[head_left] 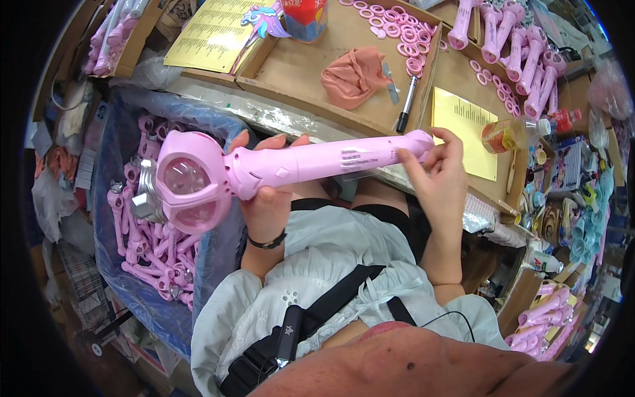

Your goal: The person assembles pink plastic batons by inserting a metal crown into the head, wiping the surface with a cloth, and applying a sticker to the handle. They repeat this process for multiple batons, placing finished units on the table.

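Observation:
A pink plastic toy wand lies across both hands, level and close to me. Its round head, with clear windows and a silver piece on the outer side, points left. My left hand is wrapped round the handle just beside the head, thumb below and fingertips showing above. At the narrow right end, my right hand pinches the handle's tip between thumb and fingers. Whether a small part is also under those fingers cannot be made out.
A blue-lined bin full of pink wands stands at my left. Ahead, a cardboard tray holds pink rings, an orange cloth and a marker. Yellow sheets, a drink bottle and more pink handles lie right.

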### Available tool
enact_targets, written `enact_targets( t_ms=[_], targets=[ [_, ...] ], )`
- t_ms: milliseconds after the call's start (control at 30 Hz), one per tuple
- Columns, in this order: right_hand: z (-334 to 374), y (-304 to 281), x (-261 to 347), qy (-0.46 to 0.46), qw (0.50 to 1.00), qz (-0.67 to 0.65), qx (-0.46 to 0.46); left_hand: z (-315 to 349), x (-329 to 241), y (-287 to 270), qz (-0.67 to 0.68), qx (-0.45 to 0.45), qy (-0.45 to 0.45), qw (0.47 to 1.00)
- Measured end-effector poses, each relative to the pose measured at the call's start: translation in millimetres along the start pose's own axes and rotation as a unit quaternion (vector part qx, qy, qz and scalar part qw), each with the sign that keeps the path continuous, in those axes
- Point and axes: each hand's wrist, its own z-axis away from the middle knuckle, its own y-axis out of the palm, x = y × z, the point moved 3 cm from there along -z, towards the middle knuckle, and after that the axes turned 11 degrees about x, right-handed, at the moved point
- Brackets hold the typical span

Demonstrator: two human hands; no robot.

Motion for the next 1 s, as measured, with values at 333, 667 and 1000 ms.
enact_targets(
  t_ms=[333, 667, 1000],
  targets=[
    [4, 53, 0, -0.22, 0.94, -0.073, 0.25, -57, 25, -3, 0.078, 0.062, -0.052, 0.994],
    [33, 94, -6, -0.123, 0.952, -0.192, 0.203, -44, 60, 9, -0.194, 0.006, 0.086, 0.977],
    [52, 99, -4, -0.041, 0.675, -0.513, 0.528, -39, 93, 38, 0.498, 0.351, -0.084, 0.789]
  ],
)
